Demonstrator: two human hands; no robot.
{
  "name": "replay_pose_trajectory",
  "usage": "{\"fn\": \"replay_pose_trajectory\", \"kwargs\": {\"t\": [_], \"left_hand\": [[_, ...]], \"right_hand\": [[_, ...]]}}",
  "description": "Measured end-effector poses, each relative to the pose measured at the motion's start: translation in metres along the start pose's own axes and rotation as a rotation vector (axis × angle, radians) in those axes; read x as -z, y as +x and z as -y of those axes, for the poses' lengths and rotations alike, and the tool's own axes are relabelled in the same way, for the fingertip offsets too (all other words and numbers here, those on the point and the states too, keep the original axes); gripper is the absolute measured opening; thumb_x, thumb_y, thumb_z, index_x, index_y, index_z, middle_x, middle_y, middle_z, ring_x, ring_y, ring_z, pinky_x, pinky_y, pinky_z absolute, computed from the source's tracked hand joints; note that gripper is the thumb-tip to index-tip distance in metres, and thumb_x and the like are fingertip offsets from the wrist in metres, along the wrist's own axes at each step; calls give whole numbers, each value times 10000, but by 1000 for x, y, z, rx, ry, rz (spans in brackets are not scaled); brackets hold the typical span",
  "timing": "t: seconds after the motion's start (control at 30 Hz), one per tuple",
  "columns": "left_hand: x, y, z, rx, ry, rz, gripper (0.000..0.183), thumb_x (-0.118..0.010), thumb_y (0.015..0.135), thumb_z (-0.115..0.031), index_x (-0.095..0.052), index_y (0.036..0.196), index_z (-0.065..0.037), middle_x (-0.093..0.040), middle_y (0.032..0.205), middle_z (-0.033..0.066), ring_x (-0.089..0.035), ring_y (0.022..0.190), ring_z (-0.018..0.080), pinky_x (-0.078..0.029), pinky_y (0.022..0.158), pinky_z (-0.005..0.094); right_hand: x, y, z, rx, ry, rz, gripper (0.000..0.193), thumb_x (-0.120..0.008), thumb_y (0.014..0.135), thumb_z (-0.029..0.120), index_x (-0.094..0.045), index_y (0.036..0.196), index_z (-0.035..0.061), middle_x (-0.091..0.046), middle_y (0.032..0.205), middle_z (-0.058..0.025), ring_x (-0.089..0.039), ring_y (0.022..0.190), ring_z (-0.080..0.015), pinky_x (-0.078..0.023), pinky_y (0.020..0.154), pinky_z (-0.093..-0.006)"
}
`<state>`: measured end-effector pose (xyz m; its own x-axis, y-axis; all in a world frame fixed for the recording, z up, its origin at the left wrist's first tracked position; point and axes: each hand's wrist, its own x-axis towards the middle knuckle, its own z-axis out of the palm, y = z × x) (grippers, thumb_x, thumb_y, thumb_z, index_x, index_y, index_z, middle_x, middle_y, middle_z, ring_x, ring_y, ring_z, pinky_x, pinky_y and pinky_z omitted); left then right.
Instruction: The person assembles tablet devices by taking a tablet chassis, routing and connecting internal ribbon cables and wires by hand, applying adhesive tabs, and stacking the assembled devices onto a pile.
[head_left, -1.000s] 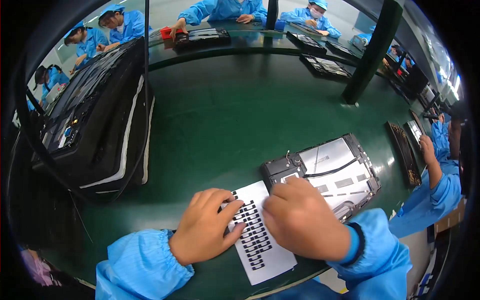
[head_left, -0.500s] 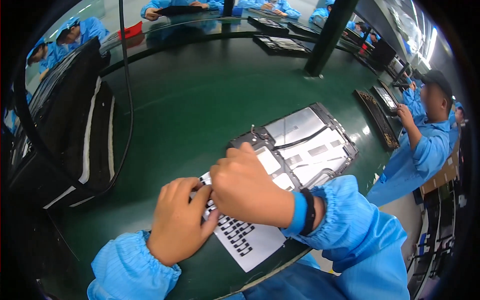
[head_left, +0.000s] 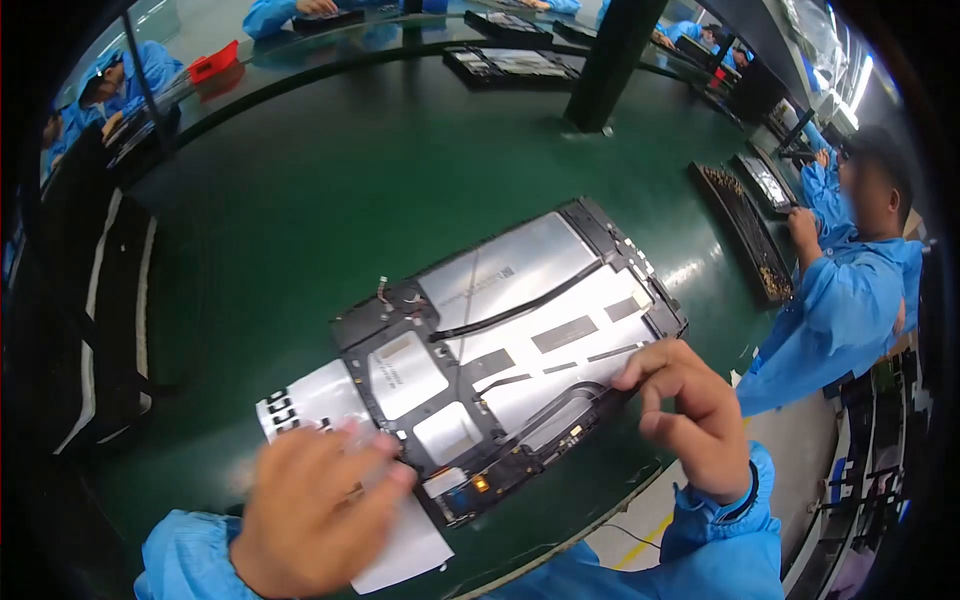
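Note:
An opened flat electronic device point(head_left: 515, 275) lies slantwise before me, with silver panels, a black cable and a small circuit board showing. Partly under its left end sits a white sheet point(head_left: 325, 385) with rows of small black stickers. My left hand point(head_left: 310, 510) is over that sheet, palm down, fingers stretched out and blurred; I make out nothing in it. At the device's near right edge is my right hand point(head_left: 695, 415), its fingers curled and the tips close together. Whether a small piece is between them is hidden.
A green bench carries a long dark tray point(head_left: 745, 230) of small parts at right, beside a person point(head_left: 840, 260) in blue. Black foam-like blocks point(head_left: 115, 310) stand at left. A dark post point(head_left: 610, 70) rises at the back, with another opened device point(head_left: 510, 65) near it.
My hands, together over the sticker sheet before, are now apart. The right one has moved to the device's near right edge. The view has shifted, and device and sheet appear farther left.

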<state>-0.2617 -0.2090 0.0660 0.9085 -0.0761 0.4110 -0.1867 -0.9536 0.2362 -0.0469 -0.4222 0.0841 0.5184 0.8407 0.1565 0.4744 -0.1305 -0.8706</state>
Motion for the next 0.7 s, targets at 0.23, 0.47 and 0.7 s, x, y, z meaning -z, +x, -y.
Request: {"fn": "replay_pose_trajectory", "kwargs": {"t": [0.23,0.47,0.7], "left_hand": [[-37,45,-21,-355,-111,-45,263,-557,677,-26,-584,911,91,-558,954,178,-553,829,279,-460,650,331],[-37,46,-19,-367,-96,-40,259,-543,698,-47,-596,916,82,-568,947,179,-560,817,263,-469,650,321],[-35,46,-22,-354,-64,-37,238,-537,716,-54,-605,904,76,-572,976,168,-558,842,258,-470,676,317]], "right_hand": [[-26,11,-11,199,-165,91,107,-584,637,26,-527,722,58,-537,1050,-129,-480,911,-279,-313,852,-385],[-24,12,-10,196,-153,88,102,-580,630,26,-517,708,47,-546,1037,-138,-484,904,-279,-322,839,-381],[-25,12,-10,205,-193,92,116,-587,617,23,-517,708,46,-550,1019,-132,-481,911,-281,-322,840,-375]]}}
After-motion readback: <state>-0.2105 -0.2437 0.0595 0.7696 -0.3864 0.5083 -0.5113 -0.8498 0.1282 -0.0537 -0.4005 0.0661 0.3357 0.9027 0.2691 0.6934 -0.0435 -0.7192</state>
